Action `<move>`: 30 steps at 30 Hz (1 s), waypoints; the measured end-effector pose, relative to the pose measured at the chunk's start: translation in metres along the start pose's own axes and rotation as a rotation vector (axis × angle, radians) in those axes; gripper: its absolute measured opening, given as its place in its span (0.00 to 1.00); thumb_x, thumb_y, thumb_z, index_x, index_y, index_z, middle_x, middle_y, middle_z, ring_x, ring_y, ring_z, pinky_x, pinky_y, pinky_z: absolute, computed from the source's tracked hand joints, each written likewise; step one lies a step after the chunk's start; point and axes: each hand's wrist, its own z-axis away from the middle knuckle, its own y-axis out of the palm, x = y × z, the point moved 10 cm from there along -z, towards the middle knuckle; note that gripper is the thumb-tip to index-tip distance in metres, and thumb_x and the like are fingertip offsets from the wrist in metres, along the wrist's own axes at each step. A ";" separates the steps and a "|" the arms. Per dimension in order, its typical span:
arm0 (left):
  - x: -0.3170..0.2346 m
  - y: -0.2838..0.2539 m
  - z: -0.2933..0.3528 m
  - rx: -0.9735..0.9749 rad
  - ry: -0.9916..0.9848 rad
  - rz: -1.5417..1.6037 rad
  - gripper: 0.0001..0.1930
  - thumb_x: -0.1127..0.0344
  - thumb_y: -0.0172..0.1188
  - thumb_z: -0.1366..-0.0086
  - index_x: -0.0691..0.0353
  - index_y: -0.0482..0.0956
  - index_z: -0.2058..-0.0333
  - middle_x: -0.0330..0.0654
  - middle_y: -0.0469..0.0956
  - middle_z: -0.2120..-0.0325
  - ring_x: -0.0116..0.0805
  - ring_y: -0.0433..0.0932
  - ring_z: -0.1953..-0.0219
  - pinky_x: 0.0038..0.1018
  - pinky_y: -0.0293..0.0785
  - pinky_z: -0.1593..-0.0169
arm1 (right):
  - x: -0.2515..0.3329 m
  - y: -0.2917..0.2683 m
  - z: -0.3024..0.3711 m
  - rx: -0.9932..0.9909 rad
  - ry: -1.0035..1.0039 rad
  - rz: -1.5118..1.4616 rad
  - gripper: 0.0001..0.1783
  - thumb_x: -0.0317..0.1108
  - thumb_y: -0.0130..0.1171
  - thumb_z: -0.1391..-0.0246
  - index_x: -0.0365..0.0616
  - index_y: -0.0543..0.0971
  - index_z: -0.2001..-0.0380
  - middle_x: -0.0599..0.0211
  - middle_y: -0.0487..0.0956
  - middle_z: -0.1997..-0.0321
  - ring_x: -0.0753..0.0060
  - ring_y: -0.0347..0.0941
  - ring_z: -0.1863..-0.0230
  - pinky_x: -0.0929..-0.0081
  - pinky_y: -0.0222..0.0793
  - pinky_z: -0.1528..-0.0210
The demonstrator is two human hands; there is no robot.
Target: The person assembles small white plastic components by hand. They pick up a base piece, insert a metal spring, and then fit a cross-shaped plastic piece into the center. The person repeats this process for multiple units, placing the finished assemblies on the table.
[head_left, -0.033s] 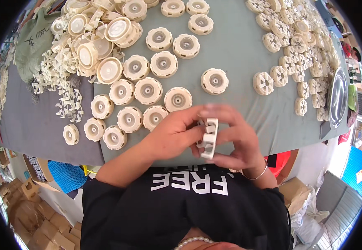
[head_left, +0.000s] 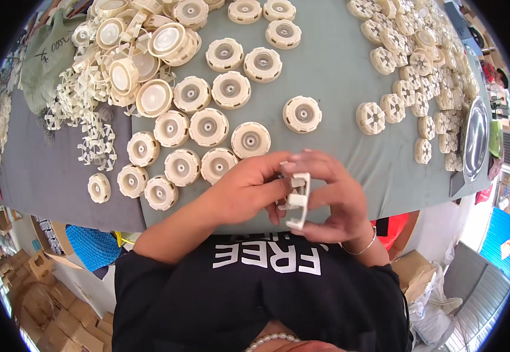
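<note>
In front of my chest, my right hand (head_left: 338, 199) grips a white plastic part (head_left: 300, 202), stood nearly on edge, with clip-like tabs facing left. My left hand (head_left: 246, 190) is closed at the left side of this part, thumb and fingers pinched against it; whatever else sits between those fingers is hidden. Just beyond the hands, several cream round housings with a spring in the middle lie face up, among them one housing (head_left: 251, 140) close to my left hand and a lone housing (head_left: 302, 114) farther out.
At the far left, round caps (head_left: 155, 98) and small white clips (head_left: 98, 144) lie heaped beside a green bag (head_left: 49, 58). Many slotted round pieces (head_left: 371, 118) cover the right side, near a shiny metal tray (head_left: 476, 138). A grey-green cloth (head_left: 331, 64) covers the table.
The white part has tilted, its lower end swinging out a little, so its tabs look more spread. My right fingers have shifted slightly; my left hand stays nearly in place.
</note>
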 end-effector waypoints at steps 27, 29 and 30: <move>-0.063 0.015 0.019 -0.475 0.710 -1.460 0.27 0.74 0.64 0.53 0.58 0.86 0.49 0.37 0.82 0.49 0.34 0.74 0.74 0.27 0.75 0.68 | -0.076 -0.052 -0.056 0.256 0.201 0.542 0.31 0.28 0.76 0.53 0.47 0.84 0.43 0.62 0.83 0.42 0.52 0.81 0.45 0.61 0.79 0.43; -0.059 0.019 0.014 -0.498 0.644 -1.551 0.31 0.72 0.64 0.52 0.58 0.85 0.45 0.36 0.82 0.45 0.32 0.73 0.74 0.27 0.73 0.69 | -0.083 -0.053 -0.056 0.236 0.251 0.516 0.31 0.28 0.76 0.53 0.47 0.84 0.42 0.63 0.83 0.42 0.53 0.80 0.44 0.61 0.79 0.42; -0.057 0.020 0.010 -0.509 0.611 -1.606 0.31 0.72 0.64 0.52 0.59 0.84 0.44 0.36 0.81 0.43 0.32 0.72 0.74 0.27 0.72 0.69 | -0.086 -0.052 -0.053 0.224 0.280 0.499 0.31 0.28 0.76 0.53 0.47 0.83 0.42 0.63 0.83 0.42 0.53 0.80 0.43 0.61 0.79 0.42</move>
